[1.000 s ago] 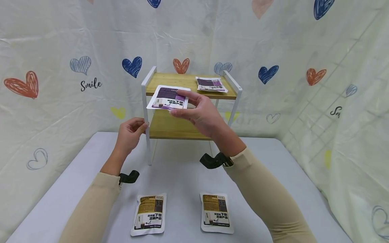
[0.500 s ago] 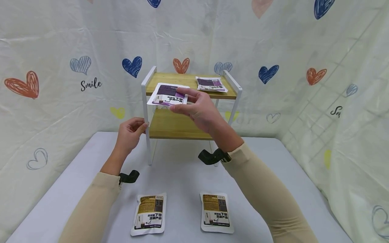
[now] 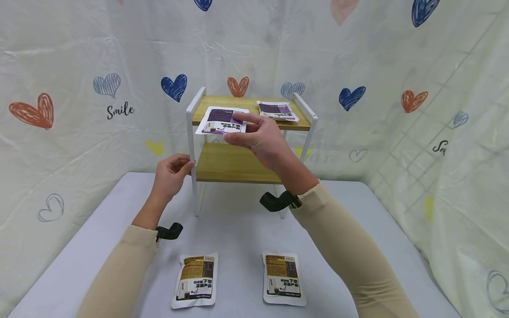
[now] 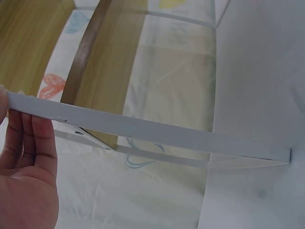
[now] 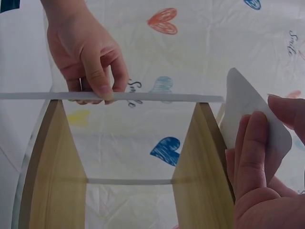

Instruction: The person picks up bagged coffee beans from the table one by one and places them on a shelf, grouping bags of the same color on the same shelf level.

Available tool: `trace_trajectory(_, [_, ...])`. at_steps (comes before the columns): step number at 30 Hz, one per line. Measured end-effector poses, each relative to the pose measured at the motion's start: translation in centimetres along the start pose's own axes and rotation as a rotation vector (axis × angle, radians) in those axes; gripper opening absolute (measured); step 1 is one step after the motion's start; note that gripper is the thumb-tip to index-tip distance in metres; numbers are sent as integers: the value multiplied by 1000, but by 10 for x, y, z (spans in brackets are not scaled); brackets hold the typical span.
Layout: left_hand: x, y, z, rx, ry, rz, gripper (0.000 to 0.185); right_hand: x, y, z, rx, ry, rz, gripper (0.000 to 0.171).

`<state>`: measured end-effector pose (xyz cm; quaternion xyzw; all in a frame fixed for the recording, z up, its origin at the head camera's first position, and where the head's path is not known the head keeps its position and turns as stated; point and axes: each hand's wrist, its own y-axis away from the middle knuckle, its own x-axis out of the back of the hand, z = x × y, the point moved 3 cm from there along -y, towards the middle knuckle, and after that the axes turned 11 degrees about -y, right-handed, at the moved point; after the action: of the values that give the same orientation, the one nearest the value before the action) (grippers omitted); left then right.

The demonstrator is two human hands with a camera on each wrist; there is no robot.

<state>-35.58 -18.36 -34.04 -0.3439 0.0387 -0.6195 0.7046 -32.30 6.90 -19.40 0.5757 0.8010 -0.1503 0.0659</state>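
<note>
A two-tier rack with wooden boards and a white frame stands on the table. My left hand holds the rack's front left leg between thumb and fingers, at a height between the two boards. Thumb and fingers of my right hand pinch the right edge of a purple-and-white pouch. That pouch is at the front left of the top board, label up; in the right wrist view its pale underside shows outside the board's edge. Similar purple pouches lie stacked at the top board's right.
Two gold-and-white pouches lie flat on the white table near its front, one at left and one at right. A pale curtain printed with hearts hangs behind and along the sides.
My right hand has raised the purple-and-white pouch slightly and carried it forward, toward the top board. The left hand has stayed on the leg.
</note>
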Motion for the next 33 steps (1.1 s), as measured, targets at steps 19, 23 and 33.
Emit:
trace_trajectory(19, [0, 0, 1, 2, 10, 2, 24, 3, -8, -4, 36, 63, 37, 52])
trace_trajectory(23, [1, 1, 2, 7, 8, 5, 24, 3, -9, -5, 47, 99, 41, 48])
trace_trajectory(33, [0, 1, 2, -2, 7, 7, 24, 4, -10, -8, 68, 185, 48, 47])
